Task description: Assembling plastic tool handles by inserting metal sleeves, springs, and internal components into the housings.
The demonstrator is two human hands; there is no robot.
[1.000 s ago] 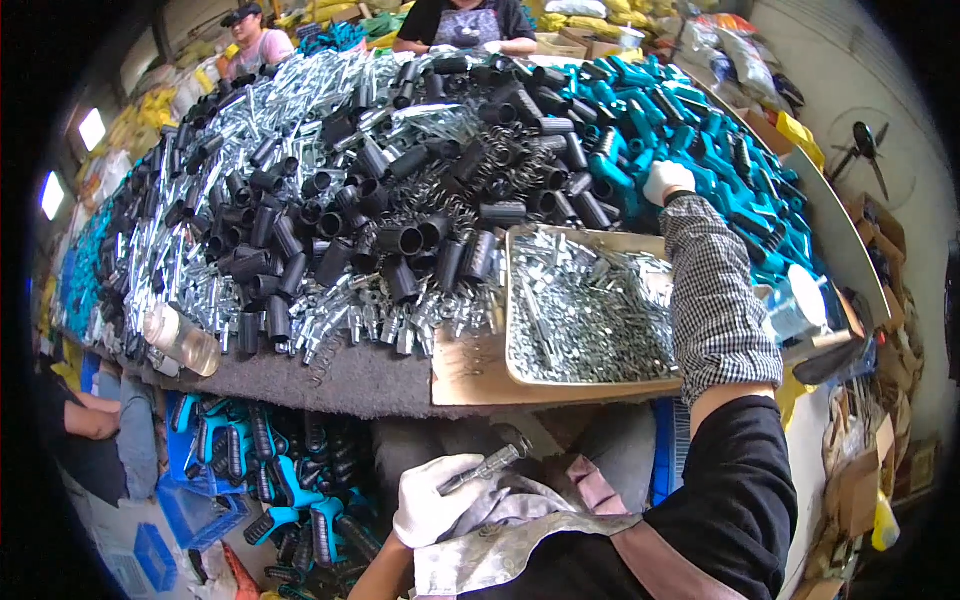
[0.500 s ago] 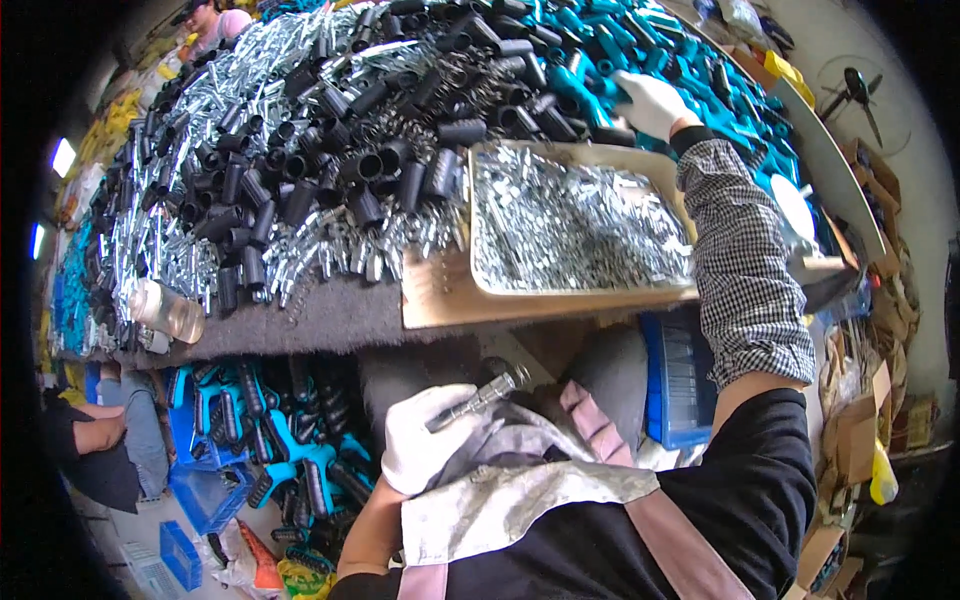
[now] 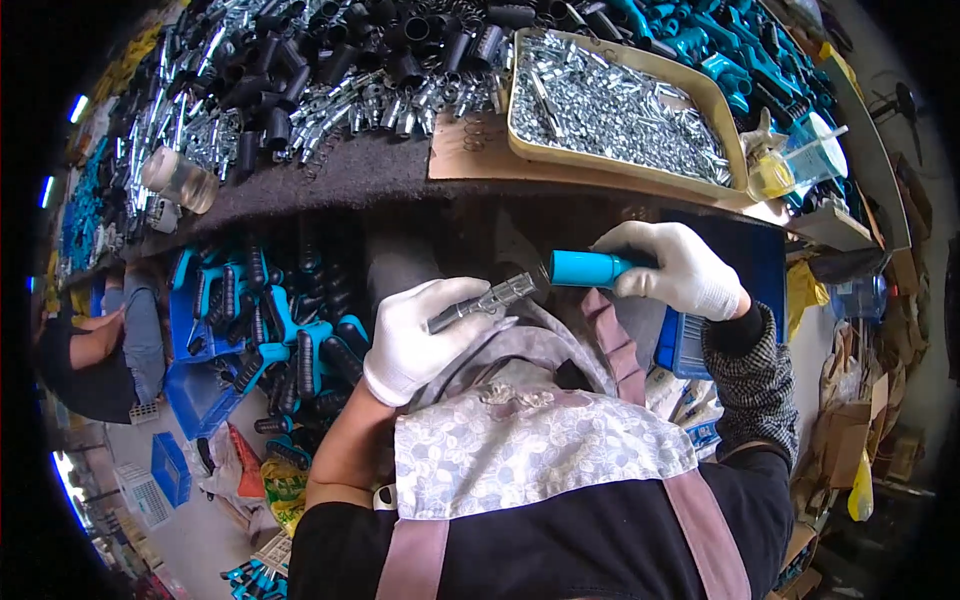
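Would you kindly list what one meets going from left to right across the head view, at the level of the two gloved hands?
Blue crate of black-and-teal handles → left hand → metal fitting held in it → teal handle → right hand gripping that handle → cardboard boxes on the floor.

**Setting: parts-assembly workshop**

Surface (image 3: 340, 180) heaped with black tubes (image 3: 300, 70), metal fittings (image 3: 390, 100) and teal handles (image 3: 720, 50). Tray (image 3: 620, 165) full of small silver parts. Blue crates (image 3: 215, 350) of handles on the floor below. Cardboard boxes (image 3: 850, 440) at right. Another person (image 3: 90, 350) seated at left.
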